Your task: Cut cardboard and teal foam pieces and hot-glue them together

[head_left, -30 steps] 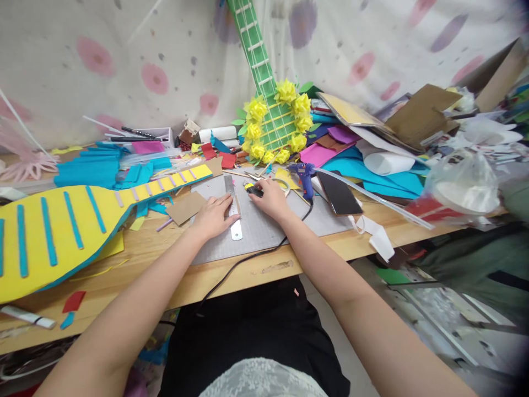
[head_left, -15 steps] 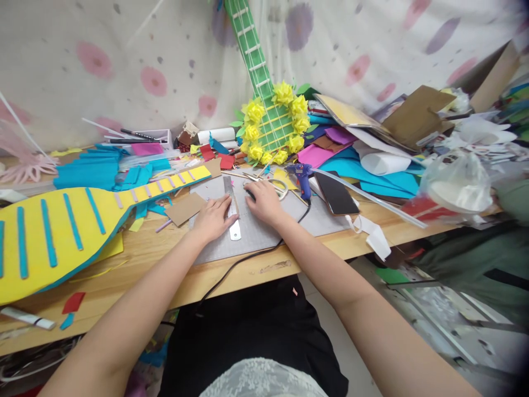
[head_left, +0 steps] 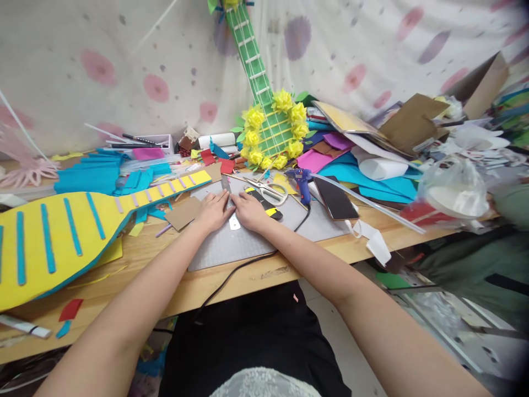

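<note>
A metal ruler (head_left: 234, 222) lies on the grey cutting mat (head_left: 215, 251), its lower end showing between my hands. My left hand (head_left: 214, 211) holds the ruler's left side, thumb along the edge. From the right, my right hand (head_left: 249, 212) grips the same ruler, fingers close together; the fingertips of both hands nearly meet. Just beyond the right hand rests a black-and-yellow box cutter (head_left: 273, 212), partly under white-handled scissors (head_left: 270, 191). To the right of these stands a blue glue gun (head_left: 303, 186), its black cord crossing the mat.
At left lies a yellow cardboard guitar shape (head_left: 82, 237) with blue strips. A green guitar (head_left: 264, 110) with yellow flowers leans at the back. A phone (head_left: 335, 198), coloured paper (head_left: 380, 182), brown cardboard (head_left: 183, 212) and a plastic-bagged cup (head_left: 452, 190) crowd the table.
My right hand has left the box cutter and come left and nearer onto the ruler, uncovering the cutter and scissors. My left hand stays at the ruler, its fingers closer together.
</note>
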{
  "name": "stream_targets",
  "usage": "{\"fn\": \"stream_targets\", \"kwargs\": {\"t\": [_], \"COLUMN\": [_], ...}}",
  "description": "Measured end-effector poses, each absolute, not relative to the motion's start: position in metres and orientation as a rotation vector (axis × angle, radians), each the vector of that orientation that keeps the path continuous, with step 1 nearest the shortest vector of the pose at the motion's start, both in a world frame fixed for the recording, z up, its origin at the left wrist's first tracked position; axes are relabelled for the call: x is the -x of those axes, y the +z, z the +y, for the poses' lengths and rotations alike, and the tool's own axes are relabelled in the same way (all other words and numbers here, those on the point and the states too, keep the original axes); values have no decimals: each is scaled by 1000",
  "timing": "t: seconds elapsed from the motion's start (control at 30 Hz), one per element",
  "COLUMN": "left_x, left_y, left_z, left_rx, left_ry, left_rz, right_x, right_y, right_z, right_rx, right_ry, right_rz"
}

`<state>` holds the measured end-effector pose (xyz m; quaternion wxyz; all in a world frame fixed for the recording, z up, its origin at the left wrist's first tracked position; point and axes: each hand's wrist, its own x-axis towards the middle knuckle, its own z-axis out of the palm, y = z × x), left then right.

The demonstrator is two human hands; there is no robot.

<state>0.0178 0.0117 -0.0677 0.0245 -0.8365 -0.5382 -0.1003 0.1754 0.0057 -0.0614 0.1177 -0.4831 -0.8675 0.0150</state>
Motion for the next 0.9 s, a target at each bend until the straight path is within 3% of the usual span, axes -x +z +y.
{"fn": "stream_targets", "kwargs": {"t": [0.33, 0.63, 0.9], "left_x": [-23, -3, 6], "left_y": [-63, -59, -64], "left_z": [53, 41, 1], "left_rx": [2487, 2244, 2589], "left_ry": [-368, -930, -448], "left_rz": [-1791, -1962, -1778], "right_x": [-169, -176, -175], "right_y": [-63, -63, -66], "right_z": [43, 44, 46], "right_rx": [1356, 1305, 1347], "right_ry": [18, -36, 35], "right_rz": [-2515, -2536, -2510]}}
